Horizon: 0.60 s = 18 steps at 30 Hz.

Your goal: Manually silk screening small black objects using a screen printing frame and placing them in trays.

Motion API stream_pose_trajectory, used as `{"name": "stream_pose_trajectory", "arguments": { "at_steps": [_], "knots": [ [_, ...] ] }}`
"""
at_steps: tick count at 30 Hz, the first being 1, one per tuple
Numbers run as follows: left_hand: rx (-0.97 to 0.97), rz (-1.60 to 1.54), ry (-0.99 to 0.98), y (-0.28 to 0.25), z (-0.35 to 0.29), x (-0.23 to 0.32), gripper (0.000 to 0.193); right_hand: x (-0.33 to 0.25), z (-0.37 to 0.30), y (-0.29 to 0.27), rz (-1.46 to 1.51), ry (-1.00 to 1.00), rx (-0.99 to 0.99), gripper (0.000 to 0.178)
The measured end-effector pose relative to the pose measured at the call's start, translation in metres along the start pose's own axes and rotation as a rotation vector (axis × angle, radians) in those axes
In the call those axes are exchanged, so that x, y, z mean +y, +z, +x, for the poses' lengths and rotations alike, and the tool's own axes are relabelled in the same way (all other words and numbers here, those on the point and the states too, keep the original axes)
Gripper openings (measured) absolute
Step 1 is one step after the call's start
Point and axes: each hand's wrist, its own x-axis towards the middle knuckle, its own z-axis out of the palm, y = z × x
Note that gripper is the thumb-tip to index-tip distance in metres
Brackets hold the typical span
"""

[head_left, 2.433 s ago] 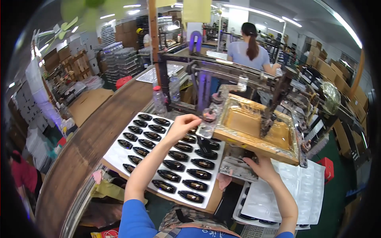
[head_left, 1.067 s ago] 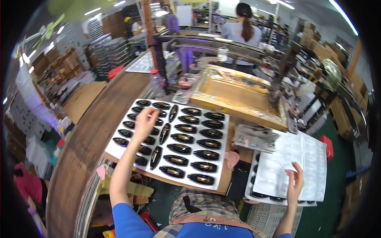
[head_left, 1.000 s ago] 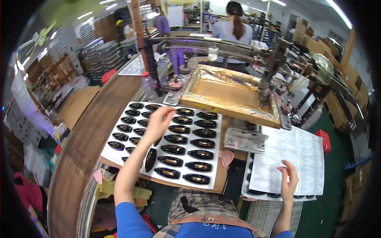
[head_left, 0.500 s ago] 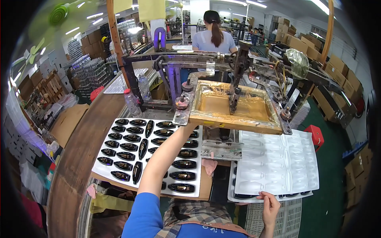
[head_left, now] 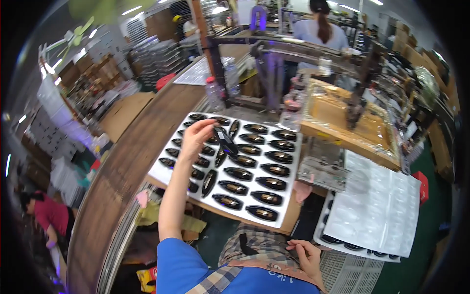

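Where the grip (head_left: 197, 137) pinches, a piece (head_left: 225, 141) hangs (tilted).

Left hand (head_left: 198, 137) grips one end of a black piece (head_left: 225, 142), held tilted over a white tray (head_left: 161, 174); contact below cannot be determined. Tray bears rows of similar pieces, most crosswise, some turned lengthwise. Right hand (head_left: 307, 258), fingers loosely curled, at the apron (head_left: 257, 242). Right of tray: metal plate (head_left: 320, 172), wooden frame (head_left: 342, 146), white sheet (head_left: 372, 206) over further black pieces.
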Motion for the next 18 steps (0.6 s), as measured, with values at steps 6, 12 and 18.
{"name": "stream_pose_trajectory", "arguments": {
  "at_steps": [6, 12, 18],
  "knots": [
    [0.432, 0.047, 0.031, -0.192, -0.103, 0.0, 0.024, 0.018, 0.0, 0.022, 0.086, 0.136, -0.123, 0.017],
    [0.562, 0.047, -0.009, -0.237, -0.132, -0.033, 0.022, 0.004, 0.016, 0.043, -0.132, 0.107, -0.238, 0.015],
    [0.519, -0.019, 0.022, -0.25, -0.117, -0.051, 0.02, 0.013, 0.015, 0.058, -0.147, 0.142, -0.208, 0.015]
  ]
}}
